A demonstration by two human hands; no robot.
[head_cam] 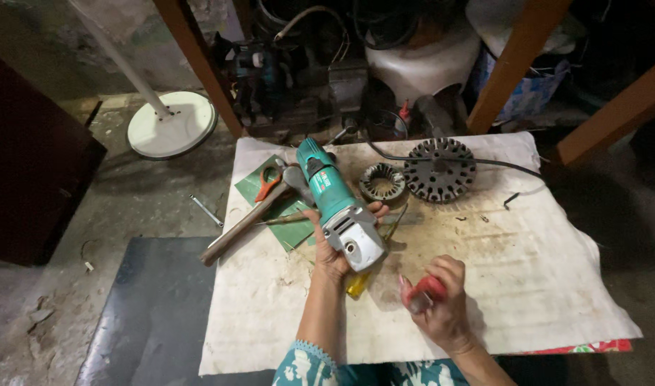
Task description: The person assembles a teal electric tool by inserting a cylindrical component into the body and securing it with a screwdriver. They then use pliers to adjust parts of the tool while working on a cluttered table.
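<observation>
1. On the floor at the far left stands a white round fan base (172,131) with its pole, and a small spanner (207,211) lies just off the edge of the stained white cloth (542,271) that covers the work surface
2. On the cloth's left part, a long hammer (250,218) lies across a green cutting mat (288,229), with orange-handled pliers (269,180) at its head
3. The left hand (332,250) is wrapped around the body of a teal angle grinder (336,204), fingers curled shut on it; the grinder is tilted up off the cloth, its grey gear head (357,243) toward the person. The housing looks whole, with no cover off yet as far as can be seen
4. A yellow-handled screwdriver (357,284) lies under the grinder
5. The right hand (445,307) is closed on a red-handled tool (422,293), held just beside the gear head but not touching it; its tip cannot be made out
6. Farther back, a small stator (382,182) and a larger one (440,170) rest near each other, already bare, with a black cable (499,164) passing behind
</observation>
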